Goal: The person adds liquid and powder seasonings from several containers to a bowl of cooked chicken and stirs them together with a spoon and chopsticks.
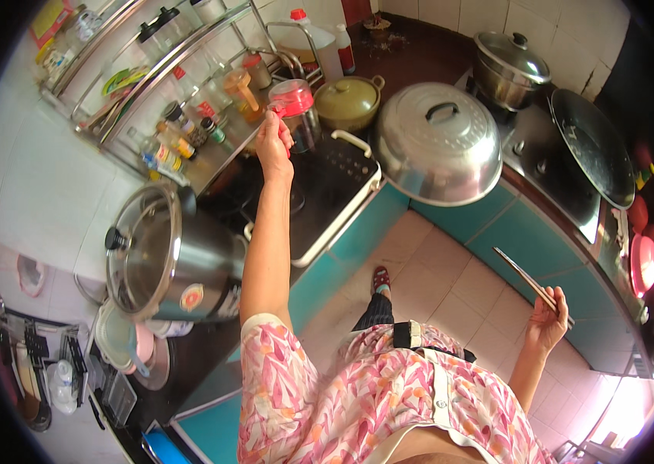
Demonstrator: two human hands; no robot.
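Note:
My left hand (275, 142) reaches forward and grips the red handle of a clear jar with a red lid (295, 103). I cannot tell whether the jar rests on the counter or is raised. Below it lies a black-topped, white-edged appliance (333, 200) with pale handles. A lidded olive-green pot (348, 103) stands just right of the jar. My right hand (547, 322) is low at the right, holding a pair of chopsticks (521, 272) over the floor, their tips pointing up and left.
A large domed metal lid (437, 142) overhangs the counter corner. On the right counter are a lidded steel pot (511, 69) and a tilted black wok (591, 148). At left stand a metal spice rack (188, 66) with several bottles and a big steel cooker (199, 255) with a glass lid.

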